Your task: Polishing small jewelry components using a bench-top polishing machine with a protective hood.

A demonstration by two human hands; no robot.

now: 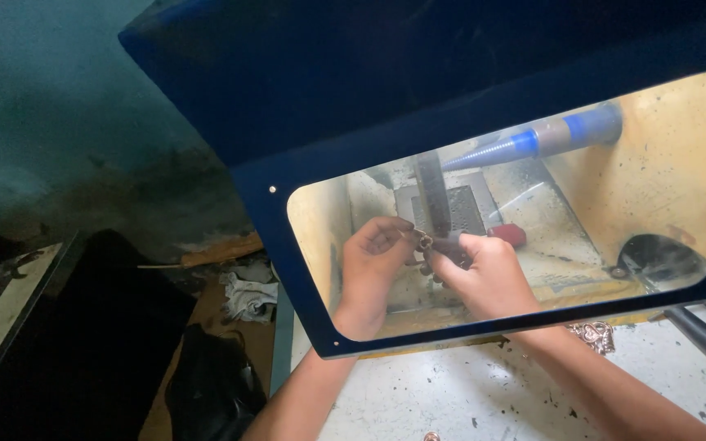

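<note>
While the left hand (373,253) is pinching a small metal ring (425,242), the right hand (484,273), at three o'clock, is gripping a dark cylindrical tool (449,247); steady pressure looks wise.

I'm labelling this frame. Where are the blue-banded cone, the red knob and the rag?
Cone (525,143), head view, on its blue band.
Red knob (510,235), head view, on its middle.
Rag (248,296), head view, on its crumpled middle.

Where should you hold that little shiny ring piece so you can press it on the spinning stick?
Probably by its outer edge, pinched from both sides. The small ring piece sits just under the dark spindle, so the left hand comes from the left and the right hand from the right, leaving the top bare to meet the spindle.
</note>
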